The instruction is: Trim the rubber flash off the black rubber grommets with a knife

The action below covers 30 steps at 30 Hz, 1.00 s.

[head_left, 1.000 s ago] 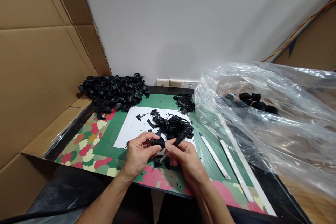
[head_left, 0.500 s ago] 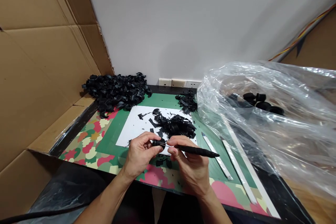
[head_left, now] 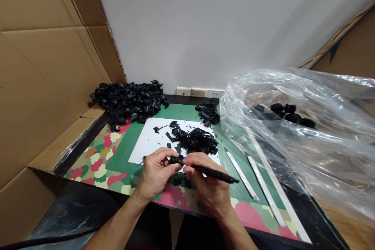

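Note:
My left hand (head_left: 157, 172) pinches a small black ribbed rubber piece (head_left: 175, 159) between thumb and fingertips, near the front of the white sheet (head_left: 140, 144). Against that piece, from the right, comes the tip of a slim black-handled craft knife (head_left: 218, 173). My right hand (head_left: 211, 187) grips the knife close to its front end, and its fingers hide the blade. Just beyond both hands lies a heap of black ribbed pieces and scraps (head_left: 200, 140) on the sheet. Some dark trimmings (head_left: 179, 179) are below my fingers on the green mat (head_left: 123, 152).
A large pile of black rubber scraps (head_left: 131, 99) is at the back left, beside a cardboard wall (head_left: 52, 66). A smaller scrap pile (head_left: 209, 112) sits at the back. Two white-handled blades (head_left: 241, 175) lie right. A clear plastic bag (head_left: 243, 90) holds several black rubber parts (head_left: 293, 118).
My right hand has shifted slightly left, closer to the rubber piece, and the knife's rear end has dipped. The thin metal tip seen before is now covered. My left hand stays nearly in place.

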### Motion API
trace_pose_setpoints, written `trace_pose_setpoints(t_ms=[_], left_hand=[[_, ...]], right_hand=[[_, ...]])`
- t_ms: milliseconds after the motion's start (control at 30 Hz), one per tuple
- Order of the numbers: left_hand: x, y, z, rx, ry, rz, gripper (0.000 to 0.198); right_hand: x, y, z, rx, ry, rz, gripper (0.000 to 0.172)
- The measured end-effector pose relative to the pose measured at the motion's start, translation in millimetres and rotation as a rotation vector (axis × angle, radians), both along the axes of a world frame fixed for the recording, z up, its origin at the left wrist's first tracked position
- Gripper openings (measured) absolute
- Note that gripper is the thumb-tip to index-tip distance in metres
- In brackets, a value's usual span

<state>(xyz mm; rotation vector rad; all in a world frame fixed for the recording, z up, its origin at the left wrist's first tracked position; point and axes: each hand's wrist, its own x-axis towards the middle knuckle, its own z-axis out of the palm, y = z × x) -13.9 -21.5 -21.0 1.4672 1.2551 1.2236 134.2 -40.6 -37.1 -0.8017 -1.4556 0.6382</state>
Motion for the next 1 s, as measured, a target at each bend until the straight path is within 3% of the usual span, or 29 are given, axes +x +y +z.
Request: trace_pose_setpoints(t_ms=[67, 133, 200, 267, 433, 533, 833, 1000], left_hand=[[1, -1, -1.3, -0.011, -0.007, -0.003, 0.014], [2, -3, -2.4, -0.031, -0.010, -0.013, 0.013], [2, -4, -2.9, -0.049, -0.008, -0.012, 0.013], [1, -5, -2.9, -0.053, -0.010, -0.001, 0.015], [0, -3, -2.5, -0.048, -0.005, 0.022, 0.017], [-1, -2, -2.6, -0.044, -0.007, 0.027, 0.018], [0, -2, -1.8, -0.010, 0.025, 0.018, 0.016], [1, -1, 2.3, 0.009, 0.028, 0.013, 0.014]], right_hand=[[-1, -1, 1.6, 0.108, -0.121, -0.061, 0.016], [1, -1, 1.3, 0.172, -0.159, -0.210, 0.018], [5, 2, 0.3, 0.160, -0.097, -0.394, 0.013], [10, 6, -0.2, 0.091, 0.016, -0.473, 0.006], [14, 6, -1.2, -0.233, 0.274, -0.273, 0.012], [11, 3, -3.9, -0.324, 0.346, -0.158, 0.014], [3, 0, -11.4, -0.222, 0.248, 0.013, 0.007], [4, 2, -12.4, -0.159, 0.171, 0.040, 0.007]])
